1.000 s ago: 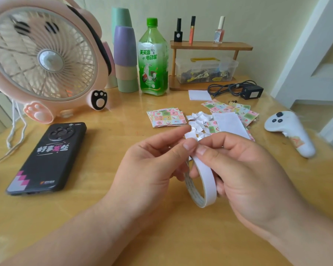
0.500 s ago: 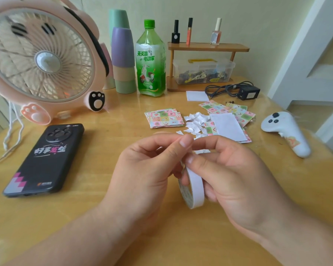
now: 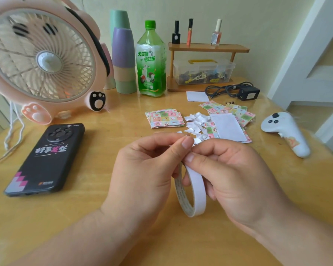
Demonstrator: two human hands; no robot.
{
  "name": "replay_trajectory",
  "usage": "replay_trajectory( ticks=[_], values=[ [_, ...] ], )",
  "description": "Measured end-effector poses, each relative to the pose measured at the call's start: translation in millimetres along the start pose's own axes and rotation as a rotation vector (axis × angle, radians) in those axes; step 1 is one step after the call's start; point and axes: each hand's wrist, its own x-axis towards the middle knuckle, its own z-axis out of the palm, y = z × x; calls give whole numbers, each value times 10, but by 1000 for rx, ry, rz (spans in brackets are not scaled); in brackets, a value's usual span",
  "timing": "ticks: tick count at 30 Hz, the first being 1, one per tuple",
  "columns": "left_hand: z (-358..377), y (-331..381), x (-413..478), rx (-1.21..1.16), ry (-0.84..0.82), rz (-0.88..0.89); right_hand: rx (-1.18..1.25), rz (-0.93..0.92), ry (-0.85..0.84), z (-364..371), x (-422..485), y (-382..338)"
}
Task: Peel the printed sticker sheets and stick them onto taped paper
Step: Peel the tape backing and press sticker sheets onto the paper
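Tape roll point(image 3: 198, 191) barely shifted, hanging below grip, left hand point(image 3: 142, 169), right hand point(image 3: 235, 177) pinching top

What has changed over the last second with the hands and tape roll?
The right hand slid its thumb slightly down the tape roll; the left hand kept its pinch on top. Nothing was let go. Sticker sheets, paper scraps and phone stayed put.

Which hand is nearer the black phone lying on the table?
Left. The left hand is to the right of the black phone, with bare table between them. The right hand is farther right, on the other side of the tape roll that both hands pinch.
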Motion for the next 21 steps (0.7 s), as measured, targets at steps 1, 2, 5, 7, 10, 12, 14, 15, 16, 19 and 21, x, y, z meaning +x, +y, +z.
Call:
replay_trajectory(
  ticks=[1,2,5,7,10,12,14,15,16,19,21],
  values=[
    [-4,-3,1,1,-1,-6,-16,-5,3,-3,2,2],
    [-9,-7,5,0,-3,-12,-30,-9,5,-5,4,1],
    [-24,-10,4,-10,-22,-27,-67,-24,7,-14,11,16],
    [-20,-11,1,-24,-21,-39,-86,-32,8,-32,21,44],
    [-5,-10,1,-40,-25,-48,-128,-43,6,-40,3,53],
    [8,5,-3,-35,-8,-40,-159,-70,23,-31,-11,41],
    [28,24,-6,-18,41,-30,-202,-126,51,-14,-25,30],
    [35,35,-9,-8,61,-26,-233,-167,65,-1,-27,32],
    [46,36,-8,2,71,-26,-271,-210,78,13,-28,39],
    [52,23,4,18,87,-52,-381,-336,122,47,-23,101],
    [52,20,1,15,101,-83,-483,-410,137,36,-11,150]
  ],
)
